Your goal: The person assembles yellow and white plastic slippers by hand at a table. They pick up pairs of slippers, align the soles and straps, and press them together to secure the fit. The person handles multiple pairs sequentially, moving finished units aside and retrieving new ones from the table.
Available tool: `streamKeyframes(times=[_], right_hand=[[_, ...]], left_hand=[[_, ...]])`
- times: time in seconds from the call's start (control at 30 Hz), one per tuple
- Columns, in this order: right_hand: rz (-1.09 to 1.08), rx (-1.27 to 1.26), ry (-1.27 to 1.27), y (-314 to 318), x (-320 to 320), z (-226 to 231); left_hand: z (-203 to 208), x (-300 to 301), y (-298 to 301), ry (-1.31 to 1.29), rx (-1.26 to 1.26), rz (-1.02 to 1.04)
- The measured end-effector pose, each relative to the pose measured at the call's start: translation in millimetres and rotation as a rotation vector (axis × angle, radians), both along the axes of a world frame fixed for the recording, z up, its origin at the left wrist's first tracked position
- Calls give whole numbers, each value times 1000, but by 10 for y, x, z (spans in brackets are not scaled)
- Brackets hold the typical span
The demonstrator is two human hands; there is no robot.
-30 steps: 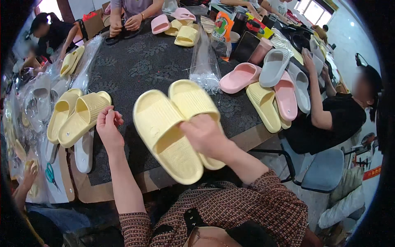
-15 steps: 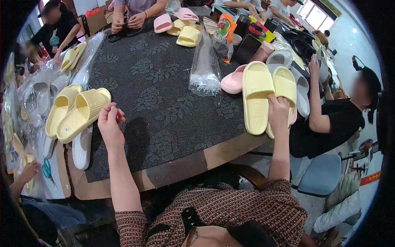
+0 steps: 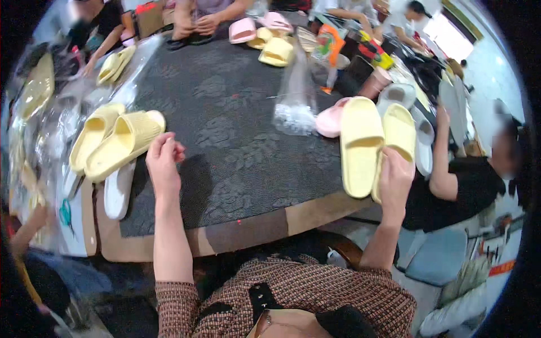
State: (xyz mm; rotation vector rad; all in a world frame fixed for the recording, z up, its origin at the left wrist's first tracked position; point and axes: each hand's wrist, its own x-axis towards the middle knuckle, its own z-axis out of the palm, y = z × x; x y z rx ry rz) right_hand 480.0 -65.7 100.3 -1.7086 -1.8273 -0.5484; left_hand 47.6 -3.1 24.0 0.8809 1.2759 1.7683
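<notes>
My right hand (image 3: 397,172) is closed at the strap of a yellow slide slipper (image 3: 401,121), whose lower part it covers. Close beside it stands the matching yellow slipper (image 3: 360,149). My left hand (image 3: 164,163) hangs near the toe end of another yellow slipper (image 3: 127,141); its fingers are curled into a pinch, and anything between them is too small to make out. That slipper leans against its yellow mate (image 3: 93,132). A white slipper (image 3: 117,194) lies partly under this left pair.
A dark patterned mat (image 3: 225,129) covers the table. A clear plastic bag (image 3: 296,104) and pink slipper (image 3: 331,118) lie centre right. Teal-handled scissors (image 3: 66,214) and bagged slippers (image 3: 62,118) are at left. Co-workers sit around; a blue-grey chair (image 3: 437,259) stands at right.
The whole view has shifted. My right hand has drawn slightly toward me along the slipper. At the far left, a yellowish slipper in clear plastic has come up into view.
</notes>
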Motion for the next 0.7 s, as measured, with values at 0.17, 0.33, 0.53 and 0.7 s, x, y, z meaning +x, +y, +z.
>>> streamKeyframes(times=[0.17, 0.33, 0.53, 0.7], right_hand=[[182, -43, 277, 10, -241, -88], [332, -144, 351, 103, -776, -133], [601, -179, 330, 159, -1307, -156], [787, -167, 265, 143, -1467, -298]], left_hand=[[39, 27, 15, 217, -10, 128], [231, -120, 45, 391, 189, 261], [442, -1057, 21, 975, 195, 610], [435, -1711, 30, 1501, -460, 534]])
